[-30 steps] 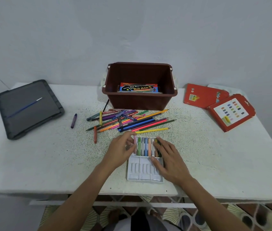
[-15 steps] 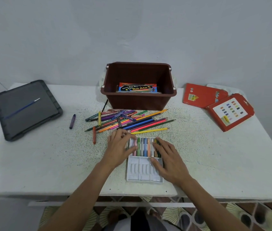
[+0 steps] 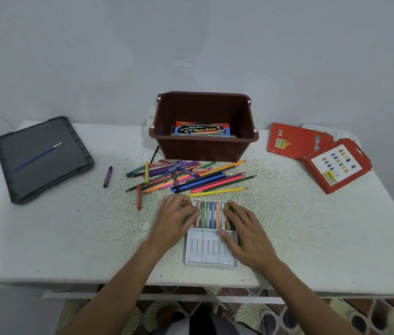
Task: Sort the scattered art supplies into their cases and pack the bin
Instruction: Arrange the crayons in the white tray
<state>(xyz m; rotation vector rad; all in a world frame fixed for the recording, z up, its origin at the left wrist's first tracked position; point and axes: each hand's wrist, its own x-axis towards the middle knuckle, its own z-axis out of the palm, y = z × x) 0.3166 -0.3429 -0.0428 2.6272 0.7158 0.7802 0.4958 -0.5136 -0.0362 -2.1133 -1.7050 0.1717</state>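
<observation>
While crayon tray (image 3: 205, 251) sits half-filled | left fingers (image 3: 189, 213) curled, grip unclear | right fingers (image 3: 236, 213) flat

Speckled table (image 3: 70, 238), bin (image 3: 205, 148), loose pencils (image 3: 191, 177), crayon tray (image 3: 203, 252), red boxes (image 3: 295, 141)

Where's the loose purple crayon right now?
In the head view the purple crayon lies alone, left of centre, between the dark grey tray and the pile of coloured pencils.
</observation>
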